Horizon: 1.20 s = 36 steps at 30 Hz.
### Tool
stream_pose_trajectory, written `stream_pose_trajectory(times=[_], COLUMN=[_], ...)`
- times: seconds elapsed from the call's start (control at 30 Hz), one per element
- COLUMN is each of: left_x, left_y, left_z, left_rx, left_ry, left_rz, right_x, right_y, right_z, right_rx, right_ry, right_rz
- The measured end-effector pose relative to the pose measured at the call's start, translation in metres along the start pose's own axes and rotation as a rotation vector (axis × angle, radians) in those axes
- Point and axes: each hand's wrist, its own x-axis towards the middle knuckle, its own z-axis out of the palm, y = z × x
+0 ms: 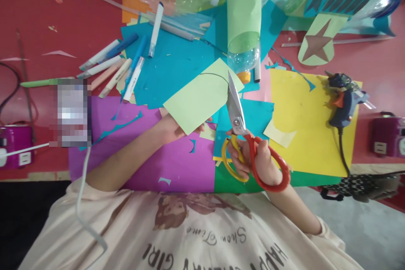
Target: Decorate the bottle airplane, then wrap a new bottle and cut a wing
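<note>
A light green paper rectangle (196, 97) slants over the blue paper, with a dark curved line drawn near its upper right end. My left hand (172, 128) grips it from below; most of the fingers are hidden under it, and some fingertips show at its lower right edge. In my right hand (267, 164) are scissors (237, 120) with one yellow and one red handle loop. Their blades point up and meet the paper's right edge near the drawn line. How far the blades are parted is hard to see.
Several markers (134, 78) lie at the upper left. A green-wrapped plastic bottle (243, 8) lies beyond the paper. At right, a glue gun (343, 101) rests on yellow paper (300, 114) near a paper scrap (280, 133). A blurred-out device (72, 112) sits at left.
</note>
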Motion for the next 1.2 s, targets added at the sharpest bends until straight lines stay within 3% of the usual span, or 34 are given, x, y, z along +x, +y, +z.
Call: stream_pose_trajectory(times=[0.1,0.2,0.3,0.37,0.5,0.57,0.77,0.9,1.07,1.2], left_x=[-0.002,-0.004,-0.005,-0.005,-0.005,-0.006,-0.016,-0.02,-0.018,-0.018], left_y=[-0.007,-0.016,-0.019,-0.017,-0.011,-0.012,-0.016,-0.018,-0.025,-0.026], left_z=[0.005,0.001,-0.006,-0.008,-0.007,-0.006,-0.002,0.001,-0.001,0.0], left_rx=[0.035,0.09,0.151,0.14,0.084,0.137,0.34,0.464,0.476,0.488], left_ry=[-0.117,-0.192,-0.118,-0.041,0.227,0.283,0.292,0.238,0.236,0.246], left_rz=[0.024,0.145,0.304,0.331,0.248,0.2,0.201,0.244,0.223,0.196], right_x=[0.004,0.007,0.008,0.009,0.009,0.009,0.007,0.004,0.005,0.007], right_y=[0.006,0.016,0.027,0.032,0.036,0.035,0.018,0.006,0.008,0.012], right_z=[0.012,0.02,0.025,0.026,0.025,0.024,0.028,0.028,0.028,0.028], right_rx=[0.034,0.083,0.093,0.079,0.06,0.051,-0.044,-0.083,-0.063,-0.02], right_ry=[-0.001,-0.028,-0.082,-0.105,-0.137,-0.142,-0.173,-0.164,-0.194,-0.144], right_rz=[-0.045,-0.085,-0.126,-0.141,-0.132,-0.143,-0.097,-0.059,-0.082,-0.064])
